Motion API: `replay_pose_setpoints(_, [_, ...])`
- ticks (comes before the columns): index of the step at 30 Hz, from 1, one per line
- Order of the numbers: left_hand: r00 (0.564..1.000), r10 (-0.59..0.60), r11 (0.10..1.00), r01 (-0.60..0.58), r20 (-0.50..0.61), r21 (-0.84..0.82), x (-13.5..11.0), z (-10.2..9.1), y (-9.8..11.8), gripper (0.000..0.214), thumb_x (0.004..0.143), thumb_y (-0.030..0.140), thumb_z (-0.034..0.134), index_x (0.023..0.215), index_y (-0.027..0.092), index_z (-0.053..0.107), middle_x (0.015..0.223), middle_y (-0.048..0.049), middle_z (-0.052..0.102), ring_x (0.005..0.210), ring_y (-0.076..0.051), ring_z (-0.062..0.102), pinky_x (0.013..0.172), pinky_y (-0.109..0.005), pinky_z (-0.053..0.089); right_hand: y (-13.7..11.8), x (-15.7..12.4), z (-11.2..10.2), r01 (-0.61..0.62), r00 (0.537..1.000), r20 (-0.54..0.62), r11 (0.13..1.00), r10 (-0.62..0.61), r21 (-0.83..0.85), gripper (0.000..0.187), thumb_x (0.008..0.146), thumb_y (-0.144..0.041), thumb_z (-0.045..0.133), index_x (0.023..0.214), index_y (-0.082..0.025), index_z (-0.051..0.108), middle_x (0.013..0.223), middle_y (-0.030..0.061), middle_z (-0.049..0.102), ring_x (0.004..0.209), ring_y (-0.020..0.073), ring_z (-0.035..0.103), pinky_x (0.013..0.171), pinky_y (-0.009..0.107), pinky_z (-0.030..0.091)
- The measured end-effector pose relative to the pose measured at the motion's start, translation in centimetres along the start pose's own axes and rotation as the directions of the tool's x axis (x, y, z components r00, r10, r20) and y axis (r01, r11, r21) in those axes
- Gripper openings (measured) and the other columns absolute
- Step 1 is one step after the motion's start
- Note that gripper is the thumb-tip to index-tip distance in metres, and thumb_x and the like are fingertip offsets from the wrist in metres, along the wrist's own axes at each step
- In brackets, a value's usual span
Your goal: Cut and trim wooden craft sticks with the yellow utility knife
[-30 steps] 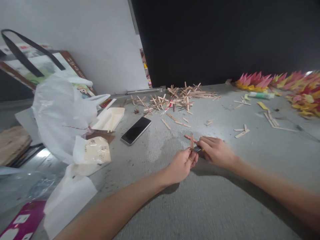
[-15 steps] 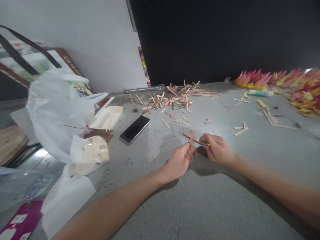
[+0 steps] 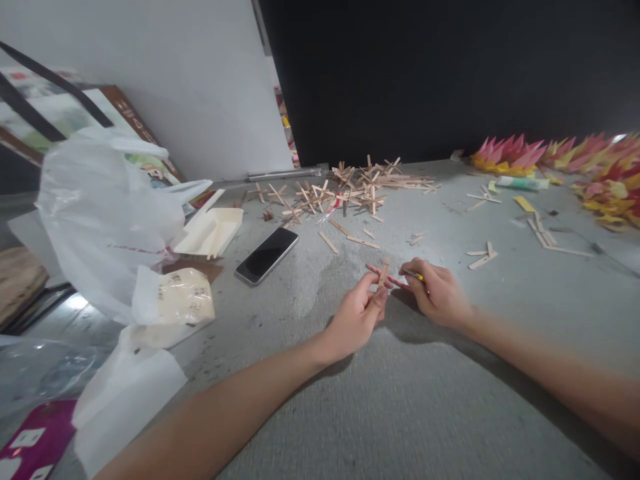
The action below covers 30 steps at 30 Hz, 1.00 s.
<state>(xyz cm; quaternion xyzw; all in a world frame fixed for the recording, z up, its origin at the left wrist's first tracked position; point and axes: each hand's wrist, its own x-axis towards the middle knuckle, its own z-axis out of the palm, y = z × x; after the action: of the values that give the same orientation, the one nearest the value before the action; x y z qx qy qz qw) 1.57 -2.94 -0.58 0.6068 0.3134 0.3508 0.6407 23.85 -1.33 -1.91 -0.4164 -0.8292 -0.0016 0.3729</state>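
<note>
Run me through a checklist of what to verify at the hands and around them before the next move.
1. Wooden stick secure in the left hand: ok, pinched between thumb and fingers.
2. Yellow-marked tool in the right hand: ok, held with its dark end pointing toward the stick.
3. Tool apart from the stick: ok, a gap shows between them.
4. Red striped rod free of the left hand: cannot tell, it passes behind the fingers.
5. Phone away from both hands: ok, it lies off to their left.
6. Loose sticks all gathered in the heap: not ok, several lie scattered outside it.
</note>
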Motion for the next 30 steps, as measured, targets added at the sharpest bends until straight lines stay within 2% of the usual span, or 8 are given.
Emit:
replay_pose_setpoints(5, [1.0,-0.001,0.999,0.001,-0.01,-0.032,0.0,0.0,0.1,0.044,0.104,0.057,0.052,0.125,0.019,0.046,0.06,0.0103,0.037,0.052,-0.01,0.034,0.053,-0.023,0.027,0.1,0.0,0.0,0.001,1.0,-0.004,1.0,-0.001,-0.006,0.011,0.108,-0.024,0.043,0.11,-0.022,0.054,0.085,0.0044,0.069,0.07,0.0186,0.067,0.066,0.029,0.051])
replay_pose_setpoints(13, [1.0,-0.008,0.998,0.007,-0.014,-0.064,0.0,0.1,0.0,0.036,0.104,0.056,0.052,0.11,0.022,0.042,0.058,0.0116,0.038,0.05,-0.009,0.033,0.052,-0.022,0.026,-0.1,0.2,-0.2,-0.012,1.0,0.014,0.999,0.011,0.034,0.01,0.108,-0.026,0.046,0.111,-0.022,0.054,0.085,0.0039,0.068,0.07,0.0185,0.066,0.066,0.029,0.05])
replay_pose_setpoints(20, [1.0,-0.006,0.988,0.004,-0.014,-0.153,0.1,0.3,-0.2,0.036,0.103,0.056,0.054,0.1,0.023,0.039,0.057,0.0126,0.036,0.049,-0.008,0.03,0.051,-0.022,0.026,-0.4,0.2,0.1,0.072,0.997,0.014,0.987,-0.075,0.142,0.009,0.103,-0.024,0.057,0.112,-0.023,0.057,0.085,0.002,0.07,0.068,0.0155,0.065,0.065,0.026,0.05])
replay_pose_setpoints(23, [1.0,-0.03,0.987,0.029,-0.004,-0.155,0.2,0.3,-0.3,0.038,0.102,0.058,0.055,0.098,0.023,0.039,0.056,0.0129,0.035,0.048,-0.008,0.029,0.05,-0.022,0.024,-0.8,0.2,0.2,-0.005,1.0,0.009,0.976,0.003,0.216,0.011,0.103,-0.026,0.06,0.113,-0.023,0.059,0.088,0.0022,0.073,0.07,0.0147,0.067,0.064,0.025,0.051])
replay_pose_setpoints(27, [0.999,-0.037,0.989,0.042,0.033,-0.144,0.3,0.1,-0.4,0.039,0.103,0.058,0.052,0.094,0.022,0.043,0.058,0.0113,0.035,0.049,-0.008,0.029,0.052,-0.023,0.024,-1.8,0.8,-0.3,-0.197,0.979,0.014,0.921,0.205,0.336,0.02,0.103,-0.031,0.06,0.121,-0.023,0.063,0.08,-0.0008,0.071,0.058,0.0118,0.061,0.054,0.023,0.047])
replay_pose_setpoints(30, [0.995,-0.045,0.996,0.052,0.092,-0.078,0.2,0.0,-0.2,0.041,0.104,0.058,0.048,0.092,0.019,0.05,0.06,0.0091,0.035,0.051,-0.009,0.028,0.053,-0.025,0.024,-2.5,1.7,-1.0,-0.252,0.966,0.046,0.884,0.255,0.394,0.019,0.104,-0.034,0.058,0.114,-0.022,0.069,0.083,0.0005,0.074,0.062,0.0118,0.063,0.057,0.023,0.049])
